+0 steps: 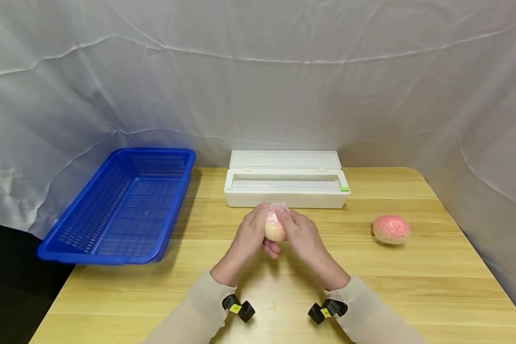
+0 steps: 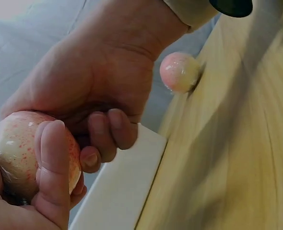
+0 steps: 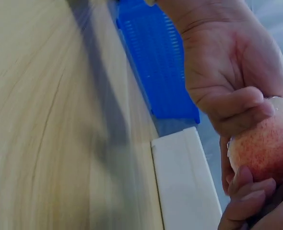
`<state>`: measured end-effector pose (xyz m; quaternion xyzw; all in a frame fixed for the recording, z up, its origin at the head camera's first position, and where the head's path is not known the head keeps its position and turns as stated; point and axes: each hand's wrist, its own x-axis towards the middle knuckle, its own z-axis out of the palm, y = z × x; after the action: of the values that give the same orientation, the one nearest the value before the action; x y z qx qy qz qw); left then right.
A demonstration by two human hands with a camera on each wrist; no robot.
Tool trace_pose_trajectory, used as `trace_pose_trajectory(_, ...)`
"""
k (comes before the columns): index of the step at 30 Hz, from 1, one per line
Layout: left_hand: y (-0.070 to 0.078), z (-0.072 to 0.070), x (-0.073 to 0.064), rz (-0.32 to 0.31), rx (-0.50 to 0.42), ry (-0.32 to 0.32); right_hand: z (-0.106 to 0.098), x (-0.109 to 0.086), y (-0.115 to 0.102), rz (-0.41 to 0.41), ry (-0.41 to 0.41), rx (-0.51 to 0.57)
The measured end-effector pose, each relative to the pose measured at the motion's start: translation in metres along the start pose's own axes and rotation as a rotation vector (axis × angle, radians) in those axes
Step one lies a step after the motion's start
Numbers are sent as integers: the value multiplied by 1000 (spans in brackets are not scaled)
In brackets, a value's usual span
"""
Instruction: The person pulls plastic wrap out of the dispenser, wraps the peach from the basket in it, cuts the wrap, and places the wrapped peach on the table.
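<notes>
Both hands cup a pink-and-cream peach (image 1: 275, 228) in clear plastic film, held above the wooden table in front of me. My left hand (image 1: 250, 231) curls round its left side. On the other side, my right hand (image 1: 303, 235) grips it, with the thumb pressing near the top. In the left wrist view the film shines on the speckled peach (image 2: 21, 139), with fingers of both hands round it. The right wrist view shows its redder side (image 3: 266, 146). Off to the right, a second film-wrapped peach (image 1: 391, 229) rests on the table.
Behind the hands stands a white cling film dispenser (image 1: 285, 199), lid raised, a roll inside and a green slider (image 1: 344, 189) at its right end. A blue plastic basket (image 1: 165, 234) sits at the left, overhanging the table's edge. Grey cloth (image 1: 284, 105) hangs behind.
</notes>
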<state>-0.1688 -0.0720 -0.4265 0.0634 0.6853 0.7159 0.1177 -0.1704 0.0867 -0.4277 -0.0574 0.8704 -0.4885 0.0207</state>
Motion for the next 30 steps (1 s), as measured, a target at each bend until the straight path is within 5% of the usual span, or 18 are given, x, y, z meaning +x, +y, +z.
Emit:
trace_pose_trajectory(7, 4, -4, 1, -47, -119, 29, -2, 0, 1, -25, -85, 95)
trace_pose_trajectory(14, 5, -9, 5, -46, -49, -13, 0, 1, 6, -110, 60, -139)
trace_pose_trajectory(19, 3, -7, 4, -22, -27, -30, -1, 0, 10, -192, 57, -195)
trace_pose_trajectory(22, 2, -4, 3, 50, -19, -20, -1, 1, 10, -141, -5, -52)
trace_pose_trajectory(27, -2, 0, 2, 164, 165, -2, -2, 5, 2, 68, -103, 287)
trace_pose_trajectory(30, -3, 1, 2, 169, 220, -6, 0, 7, -1, 102, -68, 329)
